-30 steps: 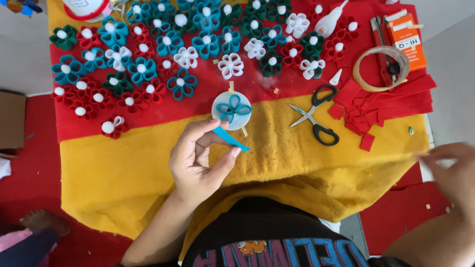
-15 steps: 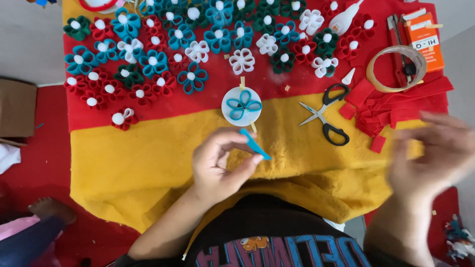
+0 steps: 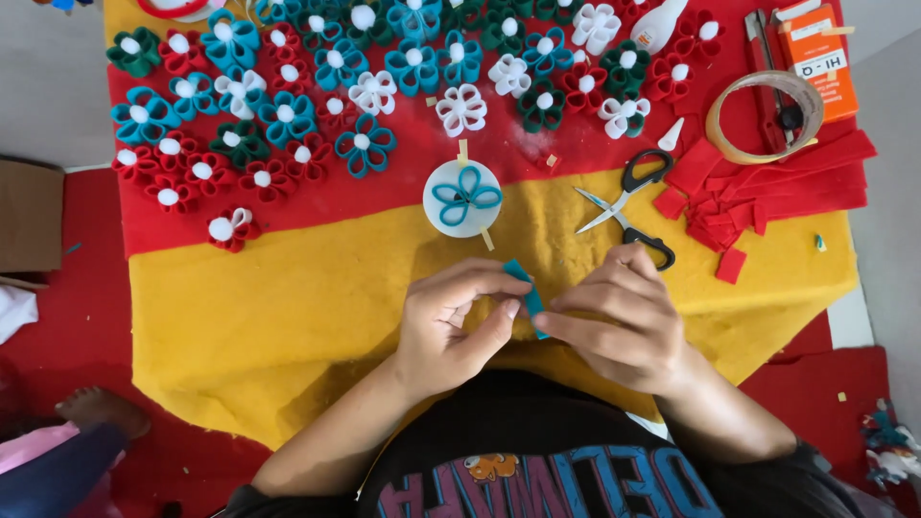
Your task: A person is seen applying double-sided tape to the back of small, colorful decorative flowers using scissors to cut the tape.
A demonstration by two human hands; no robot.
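A small teal felt strip [image 3: 527, 291] is pinched between my left hand [image 3: 453, 321] and my right hand [image 3: 617, 317] above the yellow felt sheet [image 3: 288, 317]. Both hands meet at the strip, fingers curled around it. Just beyond them lies a white round disc [image 3: 462, 199] carrying a teal looped flower of felt petals. Black-handled scissors [image 3: 628, 211] lie open to the right of the disc, close to my right hand.
Several finished felt flowers in teal, red, white and green [image 3: 288, 115] cover the red felt sheet [image 3: 403, 192]. Red felt strips [image 3: 767, 192], a tape roll [image 3: 765, 117], an orange box [image 3: 815, 53] and a glue bottle [image 3: 662, 24] lie at the far right. A bare foot [image 3: 101, 411] shows lower left.
My right hand has come in from the right edge and joined the left hand on the teal strip. The view has shifted slightly downward.
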